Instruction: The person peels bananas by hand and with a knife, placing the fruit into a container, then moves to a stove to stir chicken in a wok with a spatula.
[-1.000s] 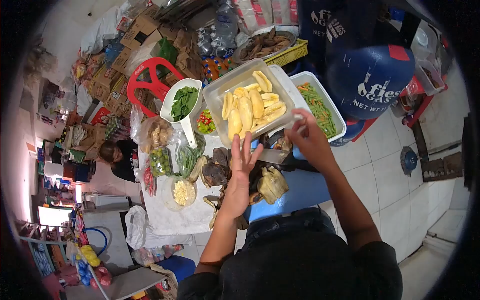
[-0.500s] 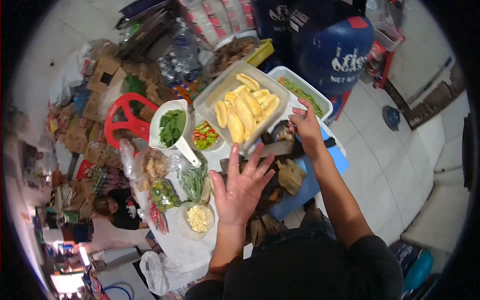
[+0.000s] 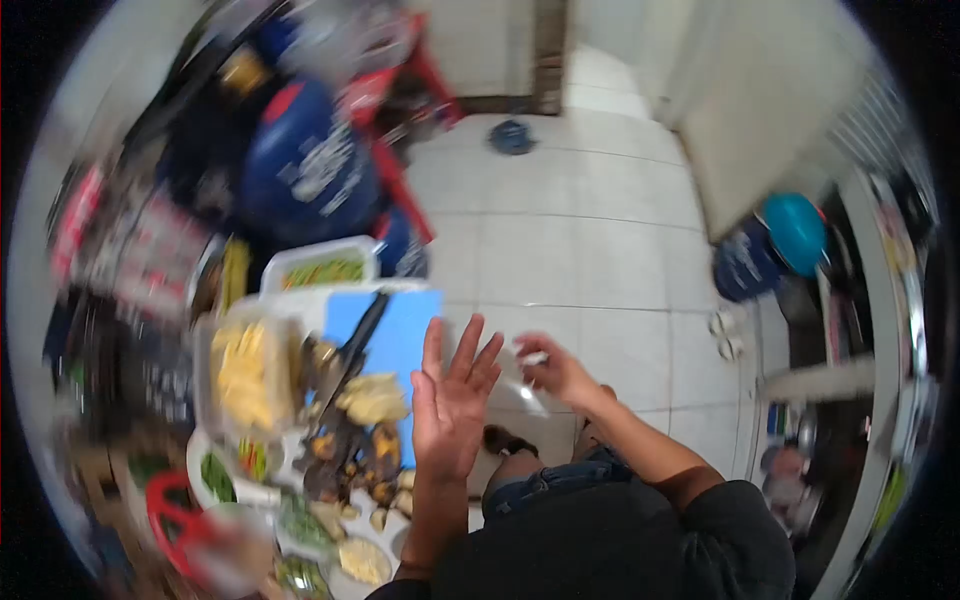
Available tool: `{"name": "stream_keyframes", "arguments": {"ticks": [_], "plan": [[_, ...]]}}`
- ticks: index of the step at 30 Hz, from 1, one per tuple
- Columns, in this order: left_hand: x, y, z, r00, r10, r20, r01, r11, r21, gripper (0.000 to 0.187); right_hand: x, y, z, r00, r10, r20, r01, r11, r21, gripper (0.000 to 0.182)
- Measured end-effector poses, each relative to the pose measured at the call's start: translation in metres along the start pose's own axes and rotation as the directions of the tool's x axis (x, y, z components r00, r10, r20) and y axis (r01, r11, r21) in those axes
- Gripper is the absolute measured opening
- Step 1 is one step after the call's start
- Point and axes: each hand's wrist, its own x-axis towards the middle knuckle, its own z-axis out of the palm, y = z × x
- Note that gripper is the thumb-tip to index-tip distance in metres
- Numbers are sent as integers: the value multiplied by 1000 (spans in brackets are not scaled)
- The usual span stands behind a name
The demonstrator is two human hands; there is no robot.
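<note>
My left hand point(image 3: 455, 405) is raised in front of me, palm up and fingers spread, with nothing in it. To its right, my right hand point(image 3: 555, 372) hangs over the floor, blurred, with its fingers loosely bent and apart and no object visible in it. Left of my left hand lies a blue cutting board point(image 3: 412, 345), partly covered by dark and yellowish peels point(image 3: 375, 400). A dark-handled knife point(image 3: 368, 325) rests across the board and peels. Peeled bananas point(image 3: 245, 375) fill a clear plastic container point(image 3: 204, 385) at the table's left side.
A white tray point(image 3: 372, 262) of chopped green vegetables sits at the table's far end. Nearer are leafy greens point(image 3: 216, 478) and a bowl of pale chopped pieces point(image 3: 363, 562). Blue gas cylinders point(image 3: 310, 165) stand beyond. Tiled floor point(image 3: 520, 260) stretches right towards a teal basin point(image 3: 795, 232).
My view has swung right, so the table now sits at the lower left and more floor shows. Both hands have come away from over the table's food, and the right fingers have loosened.
</note>
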Motion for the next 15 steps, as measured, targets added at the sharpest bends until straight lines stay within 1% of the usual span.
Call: {"name": "stream_keyframes", "arguments": {"ticks": [1,3,4,5,6,7,8,9,10,11,12,13,14,15], "plan": [[7,-14,17,998,-60,37,59,998,35,55,-19,9,-19,999,35,-8,-35,999,-27,38],[21,-48,52,974,-164,157,150,984,97,56,-55,33,-60,992,104,-76,-108,993,-40,38],[25,-65,73,955,-216,205,195,974,119,56,-74,45,-80,988,61,-140,-67,997,-39,35],[29,-83,91,924,-259,282,212,959,188,55,-94,55,-100,978,19,-207,-29,999,-45,33],[31,-105,111,895,-290,338,236,953,193,55,-117,63,-119,949,1,-315,-10,1000,-27,33],[33,-130,136,865,-316,389,257,946,198,55,-138,69,-143,930,-18,-368,-8,998,-68,32],[32,-156,159,840,-351,413,282,934,222,55,-160,75,-167,908,-33,-418,-15,994,-111,31],[30,-183,182,818,-382,430,300,921,248,55,-180,83,-192,863,-42,-504,-7,995,-95,31],[25,-211,205,783,-418,460,327,906,267,57,-200,94,-216,838,-57,-543,8,996,-92,30],[18,-239,228,727,-466,504,363,884,294,57,-221,110,-235,817,-64,-573,23,997,-80,29],[9,-265,248,665,-533,523,378,845,379,59,-239,129,-256,768,-157,-621,83,986,-146,29],[2,-289,268,604,-590,536,378,804,459,61,-261,135,-272,721,-150,-676,94,988,-119,29],[-6,-311,285,530,-650,544,419,759,498,64,-284,139,-286,657,-108,-746,78,994,-75,28],[-13,-326,303,473,-674,567,427,739,521,64,-306,142,-297,591,-60,-805,59,998,-31,28]]}}
